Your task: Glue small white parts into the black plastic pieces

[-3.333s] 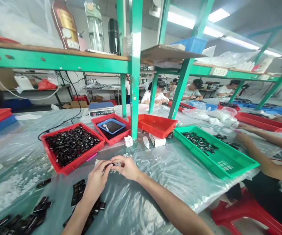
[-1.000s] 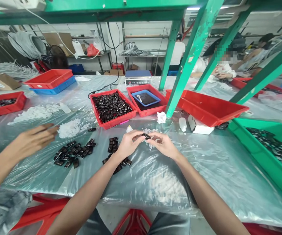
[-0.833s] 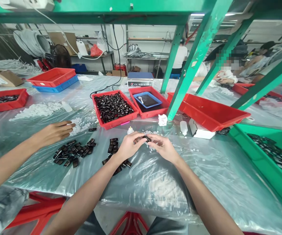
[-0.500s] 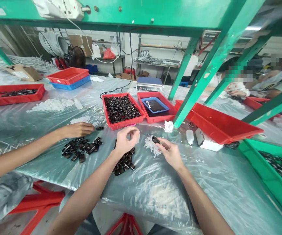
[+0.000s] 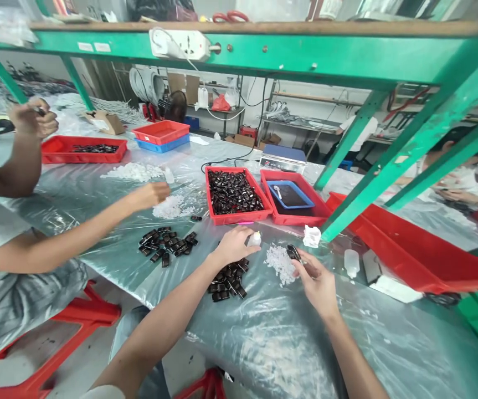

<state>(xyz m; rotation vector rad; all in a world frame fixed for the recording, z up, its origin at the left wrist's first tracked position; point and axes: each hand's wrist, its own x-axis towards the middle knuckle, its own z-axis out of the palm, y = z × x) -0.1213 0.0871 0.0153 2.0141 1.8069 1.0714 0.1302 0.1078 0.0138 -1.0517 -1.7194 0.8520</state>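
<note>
My left hand [image 5: 236,247] is closed around a small whitish bottle [image 5: 255,239], whose narrow tip points up. Beneath that hand lies a heap of small glossy black parts [image 5: 228,282], partly hidden by it. In the fingers of my right hand [image 5: 318,281] is one black part [image 5: 293,252], above the edge of a pile of small white pieces [image 5: 279,262]. The kind of the black part is too small to make out.
Behind my hands stand a red tray [image 5: 239,219] full of black parts and another red tray [image 5: 278,220] holding a blue one [image 5: 291,205]. A green post [image 5: 349,199] rises at right. A co-worker's hand [image 5: 155,193] is at left, near another black heap [image 5: 166,244].
The view has swung left, so the table appears shifted right. Both my hands keep hold of their things. The co-worker's hand has moved from a lone black part to the white pile.
</note>
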